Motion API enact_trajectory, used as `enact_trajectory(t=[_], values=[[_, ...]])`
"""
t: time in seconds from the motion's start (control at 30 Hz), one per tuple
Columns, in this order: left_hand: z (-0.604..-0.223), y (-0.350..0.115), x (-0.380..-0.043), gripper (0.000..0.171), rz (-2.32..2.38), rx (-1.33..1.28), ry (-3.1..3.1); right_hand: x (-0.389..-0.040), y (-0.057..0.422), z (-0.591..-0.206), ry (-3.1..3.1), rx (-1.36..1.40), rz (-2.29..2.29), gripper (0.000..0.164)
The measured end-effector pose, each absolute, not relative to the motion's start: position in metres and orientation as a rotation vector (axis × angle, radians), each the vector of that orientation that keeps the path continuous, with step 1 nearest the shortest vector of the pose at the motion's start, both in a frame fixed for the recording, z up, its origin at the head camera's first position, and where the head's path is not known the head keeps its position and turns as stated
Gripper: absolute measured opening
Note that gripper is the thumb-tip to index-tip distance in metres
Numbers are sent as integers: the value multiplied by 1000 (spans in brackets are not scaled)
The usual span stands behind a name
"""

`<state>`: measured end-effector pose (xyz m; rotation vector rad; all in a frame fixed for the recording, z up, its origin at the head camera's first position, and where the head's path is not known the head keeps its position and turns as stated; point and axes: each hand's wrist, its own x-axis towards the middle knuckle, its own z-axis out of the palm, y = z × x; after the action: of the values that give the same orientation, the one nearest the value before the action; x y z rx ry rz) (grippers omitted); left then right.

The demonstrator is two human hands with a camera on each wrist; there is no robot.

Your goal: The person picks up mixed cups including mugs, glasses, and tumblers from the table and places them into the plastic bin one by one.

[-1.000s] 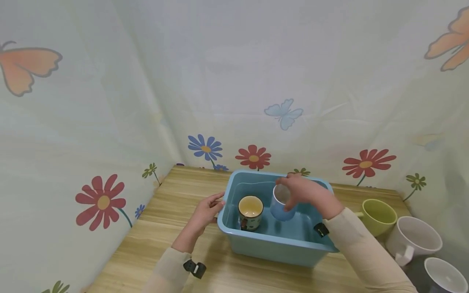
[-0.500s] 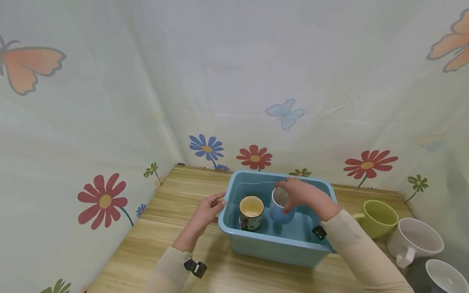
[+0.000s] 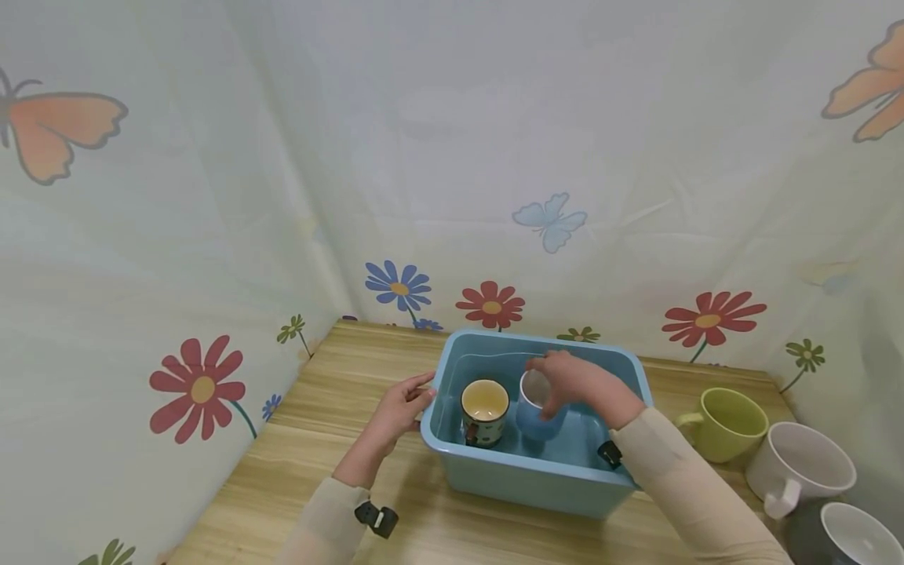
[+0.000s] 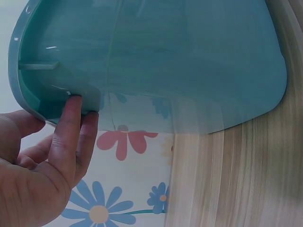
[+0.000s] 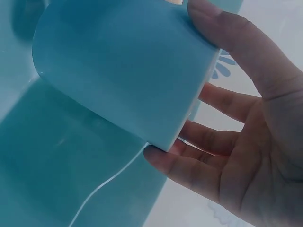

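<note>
A blue mug (image 3: 540, 416) with a pale inside hangs upright in the blue plastic tub (image 3: 523, 463), low over its floor. My right hand (image 3: 582, 384) grips it from above, thumb and fingers spread round the rim; the right wrist view shows the thumb (image 5: 222, 23) on one side of the mug (image 5: 118, 66) and fingertips at the far edge. Just left of it in the tub stands a patterned mug (image 3: 484, 412) with a cream inside. My left hand (image 3: 395, 412) holds the tub's left rim, thumb at the lip and fingers (image 4: 68, 127) beneath it against the outer wall.
Right of the tub stand a green mug (image 3: 727, 424), a white mug (image 3: 805, 463) and a dark grey mug (image 3: 847, 537) on the wooden table (image 3: 339, 400). A flower-printed curtain (image 3: 452, 157) hangs behind the table and along its sides.
My right hand has lowered the blue mug deeper into the tub and a little left, closer to the patterned mug. The left hand stays on the rim.
</note>
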<state>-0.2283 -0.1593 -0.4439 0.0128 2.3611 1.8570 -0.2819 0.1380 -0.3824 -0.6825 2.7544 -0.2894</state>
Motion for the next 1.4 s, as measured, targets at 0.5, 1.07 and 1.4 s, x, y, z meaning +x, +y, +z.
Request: enact_trajectory(t=[0.5, 1.07, 1.4], values=[[-447, -161, -229, 44, 1860, 24, 2361, -286, 132, -394, 2748, -648, -275, 75], [-448, -160, -229, 43, 1855, -6, 2360, -282, 127, -403, 2736, -639, -257, 75], [-449, -160, -230, 43, 1873, -3, 2351, -283, 124, -403, 2732, -648, -249, 73]])
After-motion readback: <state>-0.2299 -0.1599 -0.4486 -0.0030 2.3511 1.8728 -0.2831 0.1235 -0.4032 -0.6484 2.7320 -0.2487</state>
